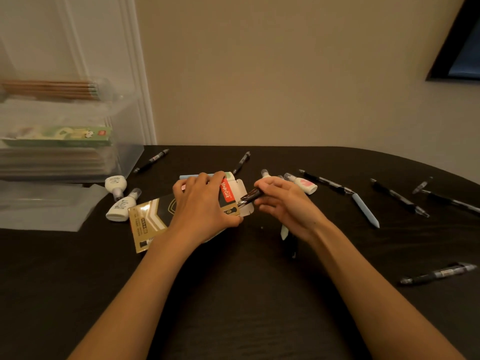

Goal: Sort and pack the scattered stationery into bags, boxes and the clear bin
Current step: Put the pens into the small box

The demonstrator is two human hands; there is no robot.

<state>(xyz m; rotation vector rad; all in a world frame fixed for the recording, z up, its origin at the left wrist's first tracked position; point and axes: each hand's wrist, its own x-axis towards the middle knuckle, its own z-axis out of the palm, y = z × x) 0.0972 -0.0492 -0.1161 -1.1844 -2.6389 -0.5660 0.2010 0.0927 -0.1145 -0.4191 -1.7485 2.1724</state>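
My left hand [201, 203] grips a black-and-gold pen box [148, 219] with a red label, lying on the dark table [233, 294], its white end flap open to the right. My right hand [283, 201] holds a black pen [250, 196] with its tip at the box's open end. Several black pens lie scattered: one at the back left [151, 160], one at the back middle [241, 162], one at the near right [439, 273]. Two white correction-tape rollers [119, 203] sit left of the box. A pale blue pen [365, 209] lies to the right.
A clear bin [124, 157] at the left holds a green box [59, 136] and bagged pencils [52, 89]. A clear plastic bag [49, 211] lies flat in front of it. Another correction roller [304, 183] and more black pens [400, 198] lie at the right.
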